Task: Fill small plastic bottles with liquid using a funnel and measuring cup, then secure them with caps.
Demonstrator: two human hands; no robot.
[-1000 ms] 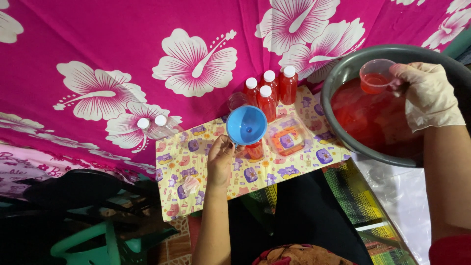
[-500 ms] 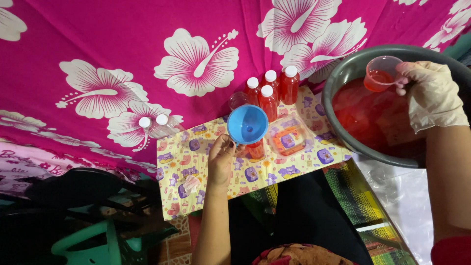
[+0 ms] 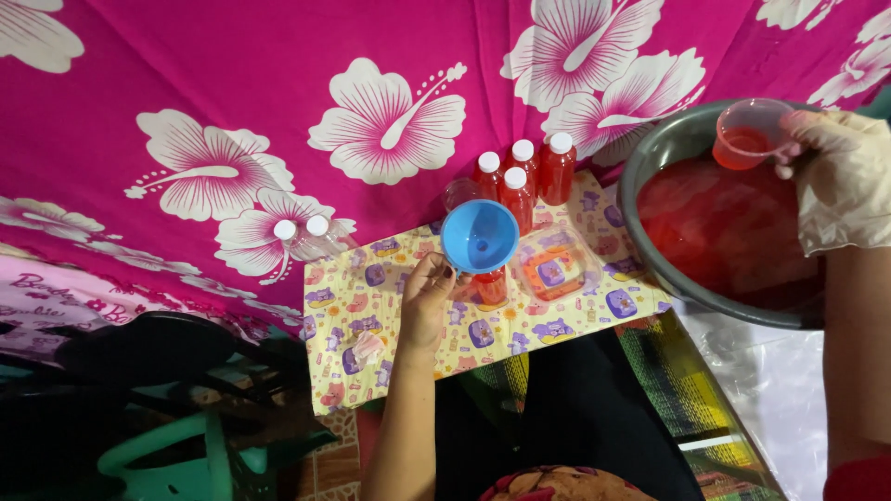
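At the left of the frame a pink flowered cloth (image 3: 186,83) filled the background, with two clear capped bottles (image 3: 306,237) lying on it just beside a yellow printed mat (image 3: 371,325). At centre the left hand (image 3: 427,301), bare, rose from the bottom edge; its fingers were curled about the base of a blue funnel (image 3: 479,237), though how tightly they closed could not be told. The funnel stood upright, mouth up, its spout in a bottle (image 3: 490,286) that already held some red liquid. Behind it, four filled red bottles (image 3: 524,181) with white caps stood close together. To the right sat a grey basin (image 3: 650,158) of red liquid. At the upper right the gloved right hand (image 3: 840,181) pinched a clear cup (image 3: 750,134), part full of red liquid, by its rim, held level over the basin. The funnel lay to the left of the cup and lower in the frame, well apart from it; the left hand was touching the funnel, the right hand was the farther one.
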